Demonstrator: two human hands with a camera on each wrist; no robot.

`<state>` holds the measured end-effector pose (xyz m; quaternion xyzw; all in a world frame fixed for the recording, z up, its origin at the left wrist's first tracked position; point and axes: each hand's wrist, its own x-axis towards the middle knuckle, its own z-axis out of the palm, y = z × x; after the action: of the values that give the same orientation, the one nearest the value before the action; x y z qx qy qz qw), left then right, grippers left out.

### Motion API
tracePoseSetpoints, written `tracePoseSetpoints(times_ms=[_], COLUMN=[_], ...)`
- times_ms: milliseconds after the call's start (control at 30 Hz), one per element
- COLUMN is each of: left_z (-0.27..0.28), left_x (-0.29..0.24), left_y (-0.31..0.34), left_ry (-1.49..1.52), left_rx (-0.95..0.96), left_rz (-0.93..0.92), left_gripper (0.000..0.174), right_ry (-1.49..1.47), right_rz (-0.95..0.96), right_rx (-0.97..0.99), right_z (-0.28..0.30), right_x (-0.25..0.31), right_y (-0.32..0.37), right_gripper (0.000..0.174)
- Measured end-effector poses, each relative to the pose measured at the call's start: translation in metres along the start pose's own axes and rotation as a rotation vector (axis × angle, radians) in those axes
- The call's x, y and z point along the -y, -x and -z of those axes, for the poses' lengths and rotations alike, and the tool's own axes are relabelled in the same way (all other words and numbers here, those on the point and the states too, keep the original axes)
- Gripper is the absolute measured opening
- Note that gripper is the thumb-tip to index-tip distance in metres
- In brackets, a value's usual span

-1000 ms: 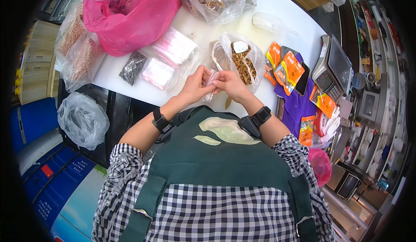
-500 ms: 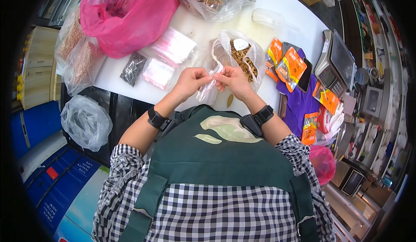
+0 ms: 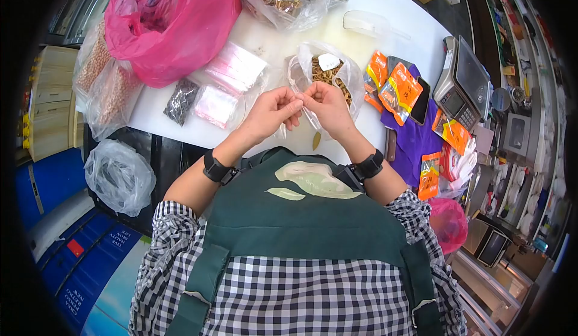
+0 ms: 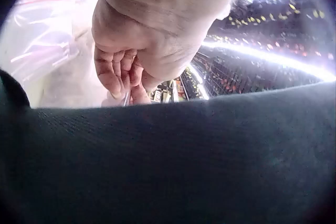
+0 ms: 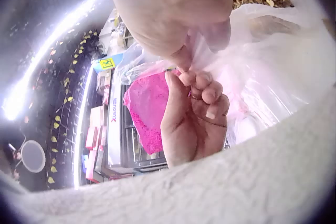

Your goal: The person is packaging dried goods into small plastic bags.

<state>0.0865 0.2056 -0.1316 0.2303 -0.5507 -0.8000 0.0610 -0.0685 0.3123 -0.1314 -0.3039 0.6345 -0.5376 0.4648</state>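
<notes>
In the head view my left hand (image 3: 274,113) and right hand (image 3: 328,107) meet fingertip to fingertip over the front of the white table (image 3: 370,132). Between them they pinch a small clear plastic bag, mostly hidden by the fingers; part of the clear bag (image 3: 280,132) shows below the left hand. The right wrist view has the left hand (image 5: 194,121) with curled fingers and the thumb close to the right fingertips. Just beyond the right hand stands an open plastic bag (image 3: 355,80) of brown dried slices (image 3: 328,74) with a white label (image 3: 329,62) on top.
Packs of clear zip bags (image 3: 235,66) and a bag of dark bits (image 3: 182,101) lie at left, near a large pink bag (image 3: 174,29) and bags of pale beans (image 3: 114,92). Orange packets (image 3: 400,92), a phone (image 3: 421,101) and a scale (image 3: 460,101) sit at right. A clear scoop (image 3: 364,23) lies behind.
The clear bag, gathered lengthwise between both hands earlier, now shows far less. The hands have turned and their fingertips come together slightly higher, while the head view has shifted a little.
</notes>
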Motion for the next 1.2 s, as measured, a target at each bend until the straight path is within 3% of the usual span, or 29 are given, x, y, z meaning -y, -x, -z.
tracePoseSetpoints(times_ms=[133,233,333,500,633,733,800,833,900,1033,1100,1200], left_z=[-0.001,0.003,0.003,-0.001,0.001,0.003,0.003,0.003,0.004,-0.002,-0.007,-0.008], left_x=[-0.003,-0.005,-0.007,-0.019,-0.016,-0.015,-0.013,-0.011,-0.007,-0.015,-0.024,-0.029], left_y=[-0.001,0.004,0.008,0.011,0.01,0.011,0.013,0.013,0.013,0.014,0.017,0.019], left_ry=[0.002,-0.005,-0.024,-0.058,0.047,0.189,0.227,0.227,0.221,0.218,0.152,0.122], left_rx=[-0.011,-0.044,-0.046,-0.058,-0.053,-0.02,-0.019,-0.02,0.006,-0.016,-0.03,0.001], left_rz=[-0.057,-0.039,0.007,0.129,0.092,0.075,-0.001,-0.001,-0.121,-0.119,-0.011,-0.001], left_gripper=[0.015,0.016,0.017,0.022,0.023,0.021,0.02,0.02,0.019,0.019,0.018,0.018], right_ry=[0.039,-0.131,0.007,0.246,0.402,0.329,0.054,0.053,-0.064,-0.141,-0.177,-0.088], right_rz=[-0.086,-0.176,-0.241,-0.136,-0.01,-0.002,-0.1,-0.101,-0.128,-0.115,-0.083,-0.01], right_rx=[0.077,0.157,0.226,0.174,0.155,0.16,0.181,0.182,0.181,0.141,0.102,0.106], right_z=[0.002,0.002,-0.001,-0.011,-0.011,-0.01,-0.008,-0.007,-0.006,-0.007,-0.006,-0.006], right_x=[0.02,0.027,0.028,0.042,0.043,0.039,0.038,0.035,0.031,0.031,0.031,0.031], right_y=[0.004,0.012,0.017,0.019,0.017,0.017,0.019,0.019,0.019,0.02,0.02,0.02], right_gripper=[0.012,0.015,0.014,0.014,0.015,0.016,0.015,0.015,0.013,0.011,0.012,0.013])
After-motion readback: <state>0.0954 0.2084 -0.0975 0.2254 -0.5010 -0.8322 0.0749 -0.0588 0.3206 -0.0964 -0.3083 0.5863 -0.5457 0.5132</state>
